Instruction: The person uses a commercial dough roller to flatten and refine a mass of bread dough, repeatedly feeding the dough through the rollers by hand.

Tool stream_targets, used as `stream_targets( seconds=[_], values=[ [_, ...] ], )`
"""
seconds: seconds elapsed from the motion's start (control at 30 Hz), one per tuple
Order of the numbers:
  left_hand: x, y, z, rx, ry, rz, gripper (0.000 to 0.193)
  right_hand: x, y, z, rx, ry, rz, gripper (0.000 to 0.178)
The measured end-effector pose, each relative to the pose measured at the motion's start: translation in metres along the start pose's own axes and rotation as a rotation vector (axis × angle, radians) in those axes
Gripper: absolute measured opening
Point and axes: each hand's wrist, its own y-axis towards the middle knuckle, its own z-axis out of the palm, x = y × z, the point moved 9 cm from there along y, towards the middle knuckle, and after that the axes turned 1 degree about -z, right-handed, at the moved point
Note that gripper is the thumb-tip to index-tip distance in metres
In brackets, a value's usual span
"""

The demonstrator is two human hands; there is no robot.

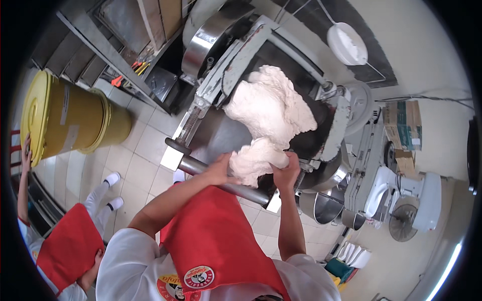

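Visibly lumpy, pale dough (271,108) narrows mid-length; left hand (219,169) and right hand (286,171), partly curled, grip its near flap.

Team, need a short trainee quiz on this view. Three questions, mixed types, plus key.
1. True or false: the left hand and the right hand both grip the dough.
2. In the picture, where does the yellow lidded barrel stand relative to the dough-rolling machine? A) to its right B) to its left C) on top of it
3. Fill in: the co-worker's apron is ____.

Key: 1. True. 2. B. 3. Red.
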Motion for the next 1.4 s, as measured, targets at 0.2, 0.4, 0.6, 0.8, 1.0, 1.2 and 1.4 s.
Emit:
stream_targets(
  seconds=[0.2,0.4,0.6,0.8,1.0,1.2,1.4],
  values=[
    [-0.106,0.039,-0.067,-0.349,-0.531,0.125,0.096,0.044,0.046,-0.063,-0.398,0.525,0.146,0.058],
    [-0.108,0.102,-0.141,-0.651,-0.492,-0.110,0.086,0.136,0.105,-0.014,-0.398,-0.260,-0.263,0.036],
    [-0.068,0.045,-0.109,-0.650,-0.499,-0.023,0.091,0.067,0.184,0.045,-0.225,-0.540,-0.178,0.029],
    [-0.012,0.055,-0.046,-0.596,-0.277,-0.065,0.096,0.049,0.259,0.066,0.055,-0.434,0.017,0.047],
    [-0.030,0.132,0.009,-0.333,-0.456,-0.085,0.084,0.001,0.261,0.021,-0.051,-0.029,0.041,0.037],
    [0.048,0.089,-0.056,-0.757,-0.215,-0.128,0.083,0.078,0.088,0.036,-0.032,-0.409,-0.477,0.031],
    [0.018,0.123,-0.073,-0.677,-0.098,-0.110,0.111,0.054,0.082,0.032,-0.228,-0.529,-0.371,0.036]
  ],
)
